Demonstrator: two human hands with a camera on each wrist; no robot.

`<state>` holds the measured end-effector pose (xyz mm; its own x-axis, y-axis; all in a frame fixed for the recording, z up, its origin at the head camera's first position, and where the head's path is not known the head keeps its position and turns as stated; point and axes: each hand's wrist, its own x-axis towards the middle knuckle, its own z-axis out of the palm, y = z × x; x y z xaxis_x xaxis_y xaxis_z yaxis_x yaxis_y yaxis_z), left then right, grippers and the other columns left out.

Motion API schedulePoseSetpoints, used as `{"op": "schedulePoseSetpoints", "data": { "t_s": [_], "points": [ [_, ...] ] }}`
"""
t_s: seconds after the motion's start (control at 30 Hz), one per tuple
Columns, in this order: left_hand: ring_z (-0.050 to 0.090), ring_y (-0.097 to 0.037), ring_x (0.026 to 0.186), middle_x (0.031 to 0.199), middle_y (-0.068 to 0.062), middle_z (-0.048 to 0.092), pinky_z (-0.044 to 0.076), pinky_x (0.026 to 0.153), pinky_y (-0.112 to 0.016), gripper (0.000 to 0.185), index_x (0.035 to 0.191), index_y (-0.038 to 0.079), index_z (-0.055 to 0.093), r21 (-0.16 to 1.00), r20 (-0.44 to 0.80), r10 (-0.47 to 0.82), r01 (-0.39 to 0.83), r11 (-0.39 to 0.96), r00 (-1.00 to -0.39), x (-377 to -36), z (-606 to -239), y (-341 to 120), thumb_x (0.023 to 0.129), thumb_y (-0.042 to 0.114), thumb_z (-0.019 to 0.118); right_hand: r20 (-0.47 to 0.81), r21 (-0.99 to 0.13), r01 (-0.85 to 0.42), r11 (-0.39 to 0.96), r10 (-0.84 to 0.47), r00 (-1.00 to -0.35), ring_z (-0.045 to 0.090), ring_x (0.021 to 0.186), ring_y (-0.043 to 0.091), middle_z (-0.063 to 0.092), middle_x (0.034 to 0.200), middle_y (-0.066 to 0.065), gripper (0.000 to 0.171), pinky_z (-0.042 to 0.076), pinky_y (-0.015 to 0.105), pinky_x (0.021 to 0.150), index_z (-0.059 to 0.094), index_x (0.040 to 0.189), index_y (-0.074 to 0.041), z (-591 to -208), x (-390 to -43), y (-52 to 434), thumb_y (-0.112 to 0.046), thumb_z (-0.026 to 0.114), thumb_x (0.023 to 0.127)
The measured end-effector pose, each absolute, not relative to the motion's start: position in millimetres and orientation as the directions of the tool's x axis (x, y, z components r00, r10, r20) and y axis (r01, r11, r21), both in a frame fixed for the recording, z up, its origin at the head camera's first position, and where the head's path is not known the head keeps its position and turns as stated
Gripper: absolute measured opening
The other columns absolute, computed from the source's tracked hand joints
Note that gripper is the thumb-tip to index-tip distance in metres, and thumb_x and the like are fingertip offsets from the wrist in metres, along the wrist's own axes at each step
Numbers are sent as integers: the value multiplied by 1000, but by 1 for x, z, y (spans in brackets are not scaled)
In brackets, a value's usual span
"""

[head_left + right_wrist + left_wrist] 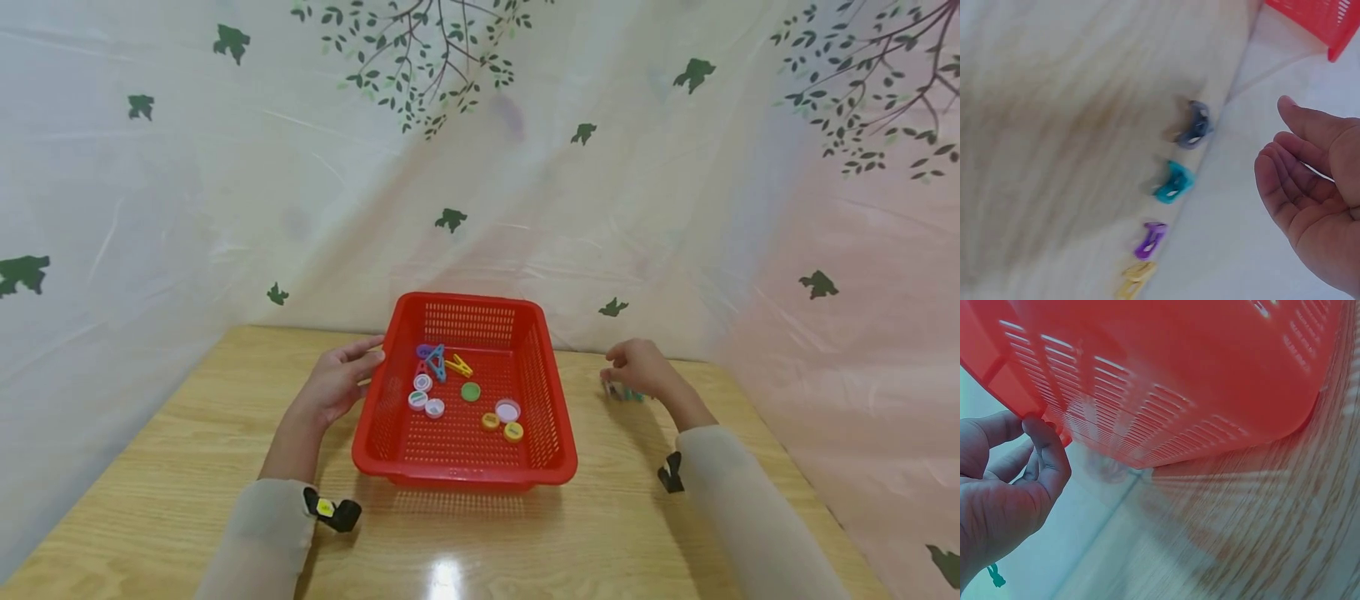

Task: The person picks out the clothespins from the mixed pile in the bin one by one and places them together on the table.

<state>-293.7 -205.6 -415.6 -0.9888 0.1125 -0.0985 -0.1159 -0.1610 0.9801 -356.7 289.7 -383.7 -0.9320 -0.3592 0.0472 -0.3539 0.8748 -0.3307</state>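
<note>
The left hand (pixel 333 385), left of centre in the head view, grasps the left rim of a red perforated plastic basket (pixel 465 477) between thumb and fingers. The right hand (pixel 643 367), right of centre, holds nothing; its fingers curve loosely, thumb apart, and it hovers near the loose clips without gripping any.

Those clips are listed from the right wrist view, in a row from the middle of the frame to its bottom edge: a grey plastic clip (pixel 1199 125), a teal plastic clip (pixel 1174 181), a purple plastic clip (pixel 1150 240) and a yellow plastic clip (pixel 1137 273). All four lie on the light wood-grain table (pixel 150 467), near its edge.

The basket occupies the centre of the head view. Towards its upper left lie a blue plastic clip (pixel 437 364), a bright yellow plastic clip (pixel 459 365) and what appears to be a reddish clip, partly hidden. Round pieces lie about it, including a flat green disc (pixel 470 392) and two round yellow caps (pixel 513 432).

Assessment: the work appears partway along, with three clips inside the basket and four outside, none of these yet picked up.
</note>
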Motion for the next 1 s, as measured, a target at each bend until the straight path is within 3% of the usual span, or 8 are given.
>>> {"op": "schedulePoseSetpoints", "data": {
  "t_s": [0.57,1.0],
  "points": [
    [63,-31,124,146,-15,56,57,95,-41,55,152,13,50,982,-91,98,-106,-155,-991,-291,-415,-204,101,26,67,132,-321,-422,848,-401,-906,69,97,36,73,107,23,39,57,52,88,67,123,10,-327,-361,242,-19,70,97],
    [64,-29,122,147,-16,55,57,95,-40,58,154,13,47,981,-98,113,-115,-158,-989,-290,-414,-204,101,26,68,154,-350,-409,843,-379,-913,68,93,31,73,106,19,36,60,48,85,70,122,6,-307,-364,209,-20,72,97]
  ]
}}
